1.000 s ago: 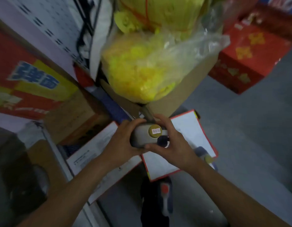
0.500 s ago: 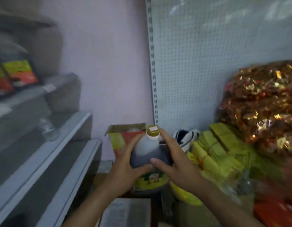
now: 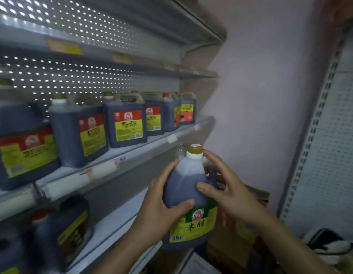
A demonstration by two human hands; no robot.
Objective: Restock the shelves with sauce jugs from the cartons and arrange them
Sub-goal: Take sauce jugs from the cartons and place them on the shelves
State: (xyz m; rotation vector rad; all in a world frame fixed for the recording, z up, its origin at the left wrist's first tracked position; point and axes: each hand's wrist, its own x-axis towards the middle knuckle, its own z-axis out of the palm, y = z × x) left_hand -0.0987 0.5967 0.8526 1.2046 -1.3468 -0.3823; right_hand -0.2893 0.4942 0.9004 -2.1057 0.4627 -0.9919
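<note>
A dark sauce jug point(image 3: 188, 180) with a gold cap and a yellow-green label is held upright in front of the shelves. My left hand point(image 3: 161, 204) grips its left side, thumb across the front. My right hand point(image 3: 225, 186) holds its right side with fingers spread over the shoulder and handle. The jug is level with the gap below the middle shelf point(image 3: 120, 161), near that shelf's right end. Several dark jugs point(image 3: 126, 123) with red and yellow labels stand in a row on that shelf.
A lower shelf point(image 3: 112, 230) carries more dark jugs point(image 3: 63, 232) at the left. An open carton point(image 3: 244, 224) sits behind the held jug against the pink wall. A white pegboard panel point(image 3: 329, 155) stands at right, a striped object point(image 3: 329, 244) below it.
The jug was lifted out of the carton at floor level and raised. My view swung left and up from the floor to the stocked shelves. Both hands kept their hold.
</note>
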